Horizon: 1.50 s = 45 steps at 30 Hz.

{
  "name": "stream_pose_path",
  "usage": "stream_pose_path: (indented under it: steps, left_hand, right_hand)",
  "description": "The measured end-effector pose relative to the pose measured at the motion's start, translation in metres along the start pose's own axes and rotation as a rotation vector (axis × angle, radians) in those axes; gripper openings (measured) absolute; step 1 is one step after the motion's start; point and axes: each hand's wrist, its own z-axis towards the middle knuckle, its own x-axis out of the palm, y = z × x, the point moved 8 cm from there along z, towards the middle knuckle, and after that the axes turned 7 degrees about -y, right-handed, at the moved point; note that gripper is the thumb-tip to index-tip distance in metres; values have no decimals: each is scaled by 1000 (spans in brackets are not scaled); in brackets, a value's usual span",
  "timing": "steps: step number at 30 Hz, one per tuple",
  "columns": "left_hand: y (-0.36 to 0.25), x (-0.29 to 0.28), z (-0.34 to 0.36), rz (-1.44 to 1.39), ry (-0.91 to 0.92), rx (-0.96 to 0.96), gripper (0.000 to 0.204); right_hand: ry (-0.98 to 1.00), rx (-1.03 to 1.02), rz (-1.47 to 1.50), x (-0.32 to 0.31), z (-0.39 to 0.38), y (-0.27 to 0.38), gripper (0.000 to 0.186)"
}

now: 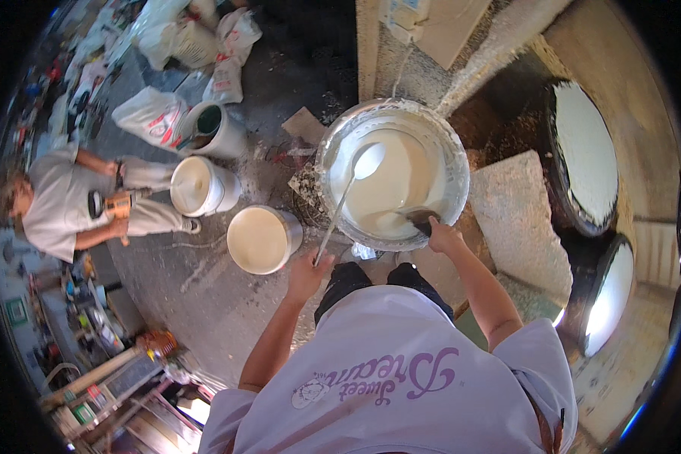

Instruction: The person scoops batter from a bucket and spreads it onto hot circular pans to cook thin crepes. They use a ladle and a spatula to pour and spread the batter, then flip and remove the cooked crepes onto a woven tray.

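Note:
A large round vat [458, 170], its rim crusted with pale residue, stands in front of me with creamy white liquid [412, 170] in it. My left hand [309, 275] is closed around the long thin handle of a ladle [368, 161]. The ladle's bowl, coated or filled with white, is over the far left part of the liquid. At the vat's near right edge, my right hand [445, 237] grips a dark-handled tool [418, 219]. Its working end is at the liquid and I cannot make out its shape.
Left of the vat stands a white bucket [259, 240] of cream-coloured liquid. Beyond it, a person [64, 198] holds an orange power tool [119, 203] by another bucket [223, 189]. White-topped round drums [585, 151] and a rough pale slab [523, 219] are on the right.

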Motion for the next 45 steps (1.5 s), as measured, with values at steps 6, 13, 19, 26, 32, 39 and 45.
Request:
stream_pose_path:
  steps: [6, 13, 19, 26, 32, 39, 45]
  left_hand:
    - [-16, -7, 59, 641, 132, 324, 25]
    - [22, -3, 88, 915, 315, 784, 37]
    - [78, 11, 157, 1535, 691, 609, 39]
    - [-231, 143, 2, 700, 665, 1351, 18]
    - [-363, 188, -284, -175, 1460, 1531, 36]
    - [-391, 41, -526, -910, 2523, 1258, 15]
    - [-397, 17, -605, -993, 3095, 584, 29]
  right_hand:
    - [-83, -47, 486, 70, -14, 80, 82]
    - [7, -289, 737, 76, -67, 130, 49]
    - [-467, 552, 954, 142, -183, -62, 40]
    - [-1312, 1815, 1127, 391, -460, -97, 38]
    - [-932, 2645, 1025, 542, -580, 32, 38]
    - [-439, 2172, 1301, 587, -606, 87, 97]
    - [-408, 1978, 1217, 599, -607, 93, 97]
